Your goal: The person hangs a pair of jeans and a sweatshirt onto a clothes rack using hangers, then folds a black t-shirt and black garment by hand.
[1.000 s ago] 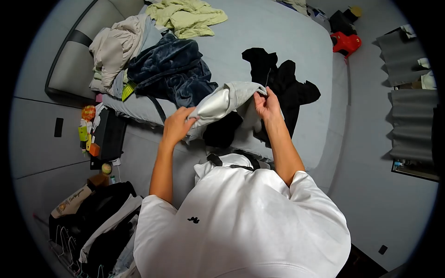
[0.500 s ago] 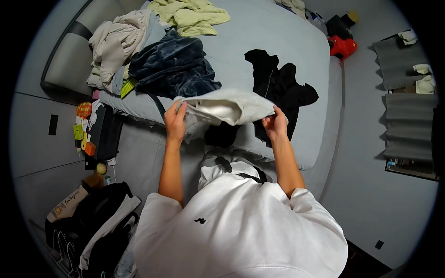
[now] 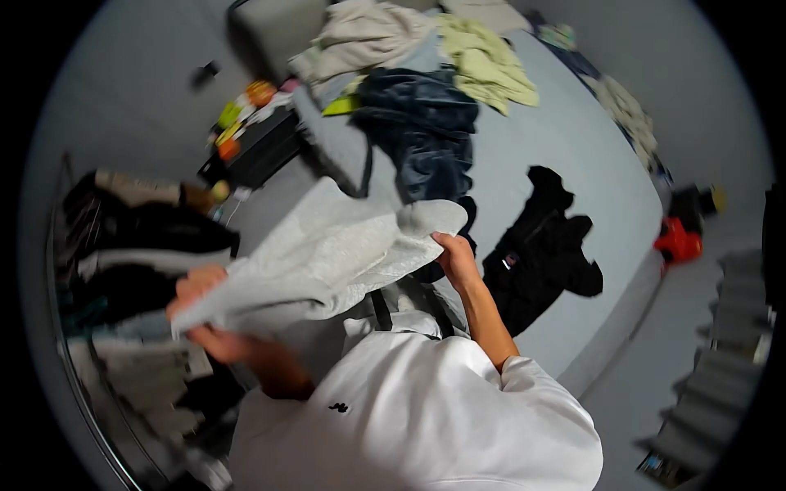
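Observation:
A light grey garment (image 3: pixel 327 254) is stretched between my hands; its exact kind cannot be told from how it hangs. My left hand (image 3: pixel 206 315), blurred by motion, is closed on its lower left end, beside the hanging clothes. Near my waist, my right hand (image 3: pixel 457 260) pinches the other end with thumb and fingers. Just beyond the right hand, a black garment (image 3: pixel 544 258) lies spread on the bed (image 3: pixel 565 123). A dark blue plush blanket or garment (image 3: pixel 422 123) is heaped past the grey cloth.
Beige bedding (image 3: pixel 372 33) and a pale yellow-green cloth (image 3: pixel 487 61) lie at the head of the bed. To the left stand a dark bedside unit (image 3: pixel 262 147) with small items and a rack of hanging clothes (image 3: pixel 155 221). A red object (image 3: pixel 678 243) is beyond the bed's right corner.
The view has turned left toward the clothes rack. My left hand has swung out left and down, pulling the grey garment into a longer stretch, while my right hand keeps its end.

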Tool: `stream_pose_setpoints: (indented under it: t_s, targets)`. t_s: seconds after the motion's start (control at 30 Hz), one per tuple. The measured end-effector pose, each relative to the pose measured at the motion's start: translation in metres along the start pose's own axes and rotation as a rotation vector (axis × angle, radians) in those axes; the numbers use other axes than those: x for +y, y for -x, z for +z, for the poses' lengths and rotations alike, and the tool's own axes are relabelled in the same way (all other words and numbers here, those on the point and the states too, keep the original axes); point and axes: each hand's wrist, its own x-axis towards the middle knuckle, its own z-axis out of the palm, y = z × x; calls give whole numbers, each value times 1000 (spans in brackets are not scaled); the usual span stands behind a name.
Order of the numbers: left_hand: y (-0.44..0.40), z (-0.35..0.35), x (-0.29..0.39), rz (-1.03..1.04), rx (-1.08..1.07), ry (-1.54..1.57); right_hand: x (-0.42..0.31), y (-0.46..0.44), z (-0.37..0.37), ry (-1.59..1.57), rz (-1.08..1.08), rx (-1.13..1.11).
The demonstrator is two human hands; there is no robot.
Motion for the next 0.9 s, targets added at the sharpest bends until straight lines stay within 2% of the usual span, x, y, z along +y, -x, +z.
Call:
stream_pose_setpoints:
  t_s: [0.03,0.1,0.13,0.17,0.2,0.23,0.27,0.33,0.43,0.53,0.63,0.73,0.77,0.87,0.9]
  targets:
    - [7,-22,11,31,-15,-310,11,-8,-7,271,96,-65]
    - [24,-71,-9,53,-217,-1134,40,-25,-4,741,204,-204]
    - [13,-46,7,-325,-191,-1013,56,-32,1,922,244,-305]
    - [21,-64,-2,-602,-59,-830,57,-29,13,1100,205,-420]
    - [38,-74,-3,-685,150,-589,57,-22,26,1267,150,-531]
    - [35,-73,20,-579,-25,-832,65,-19,44,1303,60,-602]
    - [39,-69,35,-622,30,-702,65,-17,56,1336,27,-674]
    - [44,-77,54,-678,115,-396,62,2,93,1167,-190,-757]
    - [34,-90,88,-736,22,-435,52,33,158,930,-577,-876]
    - [41,-118,103,-770,44,-388,60,54,208,857,-799,-1028]
    - [43,-141,122,-743,109,-360,79,70,253,932,-982,-1224]
    - [50,-175,139,-696,224,-413,128,79,290,914,-726,-1501]
    - [54,-190,144,-701,288,-419,148,81,299,968,-937,-1510]
    - [60,-237,166,-690,509,-594,177,79,331,1289,-937,-1674]
    - [61,-257,178,-688,555,-651,200,62,336,1171,-1112,-1615]
